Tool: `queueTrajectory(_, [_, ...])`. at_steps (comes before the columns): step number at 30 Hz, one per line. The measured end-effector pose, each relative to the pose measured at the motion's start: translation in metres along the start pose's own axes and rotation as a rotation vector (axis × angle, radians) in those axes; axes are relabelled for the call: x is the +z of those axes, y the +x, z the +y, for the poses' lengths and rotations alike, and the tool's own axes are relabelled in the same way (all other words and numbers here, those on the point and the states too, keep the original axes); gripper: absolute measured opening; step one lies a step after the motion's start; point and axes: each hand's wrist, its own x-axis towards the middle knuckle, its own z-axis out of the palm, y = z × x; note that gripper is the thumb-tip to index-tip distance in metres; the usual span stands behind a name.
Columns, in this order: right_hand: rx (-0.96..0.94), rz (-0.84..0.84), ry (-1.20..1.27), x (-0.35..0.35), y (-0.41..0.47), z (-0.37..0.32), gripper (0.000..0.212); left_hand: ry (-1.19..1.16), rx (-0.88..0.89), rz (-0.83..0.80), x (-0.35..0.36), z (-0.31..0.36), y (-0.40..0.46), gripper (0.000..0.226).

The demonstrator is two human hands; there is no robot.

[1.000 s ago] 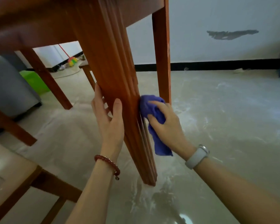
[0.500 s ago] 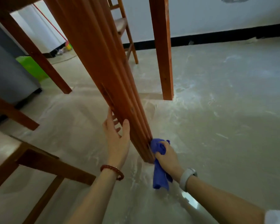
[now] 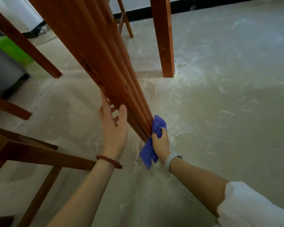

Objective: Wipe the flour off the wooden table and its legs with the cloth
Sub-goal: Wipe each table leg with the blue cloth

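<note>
A ridged reddish wooden table leg [image 3: 105,63] slants down from the upper left to the floor at mid-frame. My right hand [image 3: 161,143] grips a blue cloth [image 3: 152,145] and presses it against the leg's right side near its foot; the cloth's loose end hangs toward the floor. My left hand [image 3: 113,126] holds the leg's left side a little higher, thumb on the near face, fingers behind it. White flour [image 3: 184,102] streaks the grey floor around the leg.
A second table leg [image 3: 164,38] stands straight behind. More wooden legs [image 3: 28,45] slant at the left, and a wooden stool frame [image 3: 39,154] lies at lower left. A grey bin [image 3: 3,69] and a green object [image 3: 11,48] sit at far left.
My right hand slid the cloth down the leg from mid-height to the foot. My left hand moved down the leg as well. The camera tilted down toward the floor.
</note>
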Motion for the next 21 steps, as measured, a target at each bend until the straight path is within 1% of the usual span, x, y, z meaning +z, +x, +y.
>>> queueTrajectory(2, [0.294, -0.08, 0.079, -0.007, -0.002, 0.013, 0.011, -0.003, 0.012, -0.009, -0.001, 0.0, -0.002, 0.058])
queueTrajectory(3, [0.363, -0.111, 0.102, -0.01, -0.008, 0.014, 0.004, -0.003, 0.018, -0.011, -0.002, 0.0, -0.002, 0.058])
queueTrajectory(4, [0.378, -0.122, 0.098, -0.013, -0.014, 0.013, 0.007, 0.0, 0.023, -0.013, -0.002, -0.001, -0.002, 0.058])
queueTrajectory(5, [0.343, -0.112, 0.06, -0.016, -0.018, 0.01, 0.009, 0.005, 0.022, -0.013, -0.002, -0.001, -0.002, 0.058])
queueTrajectory(7, [0.143, 0.013, -0.052, -0.023, -0.02, -0.006, 0.005, 0.003, 0.005, -0.004, 0.0, -0.003, -0.003, 0.058])
queueTrajectory(8, [0.016, 0.082, -0.095, -0.026, -0.018, -0.014, 0.012, 0.0, -0.001, 0.004, 0.001, -0.005, -0.003, 0.057])
queueTrajectory(9, [-0.103, 0.112, -0.08, -0.027, -0.016, -0.023, 0.021, 0.002, -0.006, 0.008, 0.003, -0.006, -0.004, 0.056])
queueTrajectory(10, [-0.187, 0.101, -0.044, -0.026, -0.013, -0.031, 0.028, 0.005, -0.008, 0.011, 0.004, -0.006, -0.005, 0.056])
queueTrajectory(11, [-0.219, 0.06, -0.035, -0.023, -0.01, -0.034, 0.033, 0.009, -0.009, 0.015, 0.005, -0.007, -0.006, 0.055])
queueTrajectory(12, [-0.199, 0.014, -0.066, -0.019, -0.006, -0.033, 0.036, 0.011, -0.01, 0.02, 0.006, -0.007, -0.007, 0.055])
queueTrajectory(13, [-0.121, -0.035, -0.131, -0.016, -0.003, -0.027, 0.037, 0.009, -0.015, 0.022, 0.006, -0.007, -0.008, 0.055])
queueTrajectory(14, [-0.003, -0.08, -0.204, -0.016, -0.002, -0.017, 0.036, 0.008, -0.021, 0.021, 0.005, -0.008, -0.009, 0.055])
queueTrajectory(16, [0.254, -0.228, -0.307, -0.023, -0.007, 0.005, 0.024, 0.009, -0.037, 0.006, 0.004, -0.01, -0.011, 0.057])
queueTrajectory(17, [0.335, -0.308, -0.323, -0.029, -0.013, 0.013, 0.014, 0.023, -0.049, -0.003, 0.005, -0.011, -0.014, 0.057])
queueTrajectory(18, [0.365, -0.356, -0.304, -0.035, -0.016, 0.019, 0.009, 0.041, -0.07, -0.011, 0.005, -0.013, -0.016, 0.059])
queueTrajectory(19, [0.357, -0.37, -0.28, -0.041, -0.018, 0.023, 0.008, 0.06, -0.117, -0.015, 0.006, -0.018, -0.017, 0.061])
queueTrajectory(20, [0.327, -0.369, -0.258, -0.047, -0.02, 0.021, 0.007, 0.063, -0.213, -0.021, 0.008, -0.023, -0.019, 0.064])
queueTrajectory(21, [0.29, -0.355, -0.239, -0.054, -0.022, 0.016, 0.007, 0.048, -0.358, -0.03, 0.01, -0.03, -0.02, 0.067])
